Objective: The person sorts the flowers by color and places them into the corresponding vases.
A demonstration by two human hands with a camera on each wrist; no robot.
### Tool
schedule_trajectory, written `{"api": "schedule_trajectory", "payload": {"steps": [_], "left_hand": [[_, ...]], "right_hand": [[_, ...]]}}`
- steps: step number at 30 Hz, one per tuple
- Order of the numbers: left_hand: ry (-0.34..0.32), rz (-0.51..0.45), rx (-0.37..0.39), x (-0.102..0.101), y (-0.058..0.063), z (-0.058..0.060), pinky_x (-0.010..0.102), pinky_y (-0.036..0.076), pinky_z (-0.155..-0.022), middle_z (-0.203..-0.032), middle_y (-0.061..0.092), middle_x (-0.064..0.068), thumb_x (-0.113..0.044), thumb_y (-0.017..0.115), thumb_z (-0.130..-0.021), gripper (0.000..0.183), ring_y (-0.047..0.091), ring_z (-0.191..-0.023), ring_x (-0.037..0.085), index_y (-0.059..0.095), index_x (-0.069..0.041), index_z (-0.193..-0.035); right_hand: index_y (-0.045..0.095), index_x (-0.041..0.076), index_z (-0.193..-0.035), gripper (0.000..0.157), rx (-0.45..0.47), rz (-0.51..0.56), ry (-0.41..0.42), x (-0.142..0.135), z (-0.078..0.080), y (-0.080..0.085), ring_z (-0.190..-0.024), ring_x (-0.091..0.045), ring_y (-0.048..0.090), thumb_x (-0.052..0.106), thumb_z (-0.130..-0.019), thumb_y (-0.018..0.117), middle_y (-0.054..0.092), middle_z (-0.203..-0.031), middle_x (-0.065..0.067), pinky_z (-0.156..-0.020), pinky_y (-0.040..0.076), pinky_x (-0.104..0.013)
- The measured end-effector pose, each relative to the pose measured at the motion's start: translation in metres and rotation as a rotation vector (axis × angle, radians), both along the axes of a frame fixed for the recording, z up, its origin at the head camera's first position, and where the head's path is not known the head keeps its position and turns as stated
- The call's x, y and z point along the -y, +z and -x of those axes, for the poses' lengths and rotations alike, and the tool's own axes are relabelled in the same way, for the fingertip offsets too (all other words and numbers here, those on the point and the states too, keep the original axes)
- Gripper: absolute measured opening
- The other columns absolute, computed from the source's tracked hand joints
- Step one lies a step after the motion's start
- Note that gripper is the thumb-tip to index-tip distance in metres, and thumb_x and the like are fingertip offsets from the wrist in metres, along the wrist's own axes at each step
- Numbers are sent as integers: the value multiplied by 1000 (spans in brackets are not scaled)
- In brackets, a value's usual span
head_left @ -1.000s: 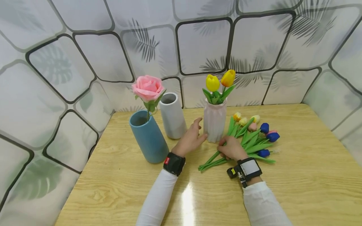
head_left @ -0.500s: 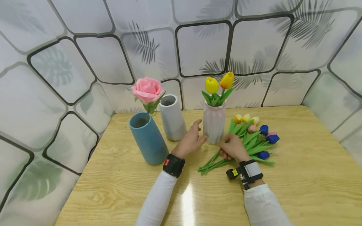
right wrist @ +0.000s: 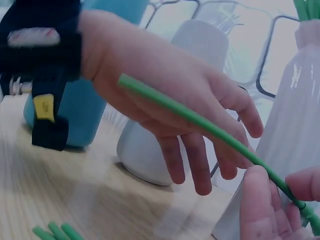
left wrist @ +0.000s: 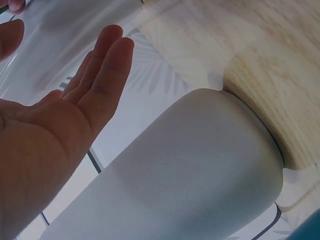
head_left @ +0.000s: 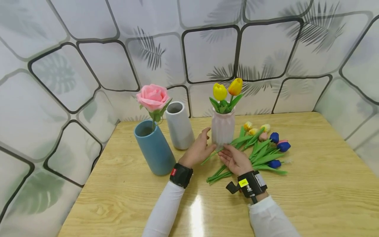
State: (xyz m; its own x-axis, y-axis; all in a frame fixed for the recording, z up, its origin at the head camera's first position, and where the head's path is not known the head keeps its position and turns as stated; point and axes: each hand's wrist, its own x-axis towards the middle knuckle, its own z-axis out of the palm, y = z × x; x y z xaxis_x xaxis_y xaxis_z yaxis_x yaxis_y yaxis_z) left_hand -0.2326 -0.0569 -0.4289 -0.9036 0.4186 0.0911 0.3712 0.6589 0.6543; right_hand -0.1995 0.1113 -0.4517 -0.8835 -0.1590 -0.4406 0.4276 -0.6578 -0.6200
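Note:
My right hand [head_left: 237, 161] pinches the green stem of an artificial tulip [right wrist: 200, 121] between thumb and fingers, in front of the pale pink vase [head_left: 222, 130]. Which bloom belongs to this stem I cannot tell. The stem's cut end points left, toward my left hand [head_left: 196, 153]. That hand reaches beside the pink vase with its fingers extended, holding nothing; whether its thumb touches the vase is unclear. Two yellow tulips [head_left: 227, 90] stand in the pink vase. Other tulips [head_left: 262, 153], with yellow, blue and pink heads, lie on the table to the right.
Left of my left hand stands a white vase [head_left: 179, 126], also close by in the left wrist view. A blue vase [head_left: 155, 149] with a pink rose [head_left: 153, 97] is nearer. The wooden table [head_left: 118, 204] ends at a patterned backdrop [head_left: 210, 52].
My right hand has lifted one tulip's stem off the bunch and moved it slightly left, turning palm upward. My left hand has stayed nearly still beside the pink vase.

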Motion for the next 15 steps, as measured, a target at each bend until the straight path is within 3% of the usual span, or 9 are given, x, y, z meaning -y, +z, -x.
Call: {"api": "schedule_trajectory", "payload": {"steps": [4, 10, 15], "left_hand": [[-7, -11, 6, 3, 2, -1, 43, 50, -83, -130, 45, 24, -26, 53, -92, 69, 53, -104, 30, 13, -6, -145], [-29, -4, -9, 6, 4, -1, 43, 51, -81, -127, 47, 24, -24, 53, -92, 67, 53, -102, 29, 15, -4, -144], [-40, -5, -47, 9, 4, 1, 42, 52, -79, -123, 49, 25, -22, 54, -92, 66, 56, -98, 30, 17, -3, -142]], "right_hand": [[47, 2, -100, 14, -119, -80, 7, 4, -2, -3, -68, -14, 63, 9, -92, 55, 66, -71, -4, -60, 54, -21], [44, 4, -89, 17, -341, -205, 100, 9, -6, -6, -72, -17, 65, 2, -86, 61, 68, -78, -4, -61, 55, -22], [53, -1, -85, 16, -587, -518, 126, 10, -7, -2, -73, -27, 66, 4, -81, 68, 69, -76, -10, -60, 57, -30]]}}
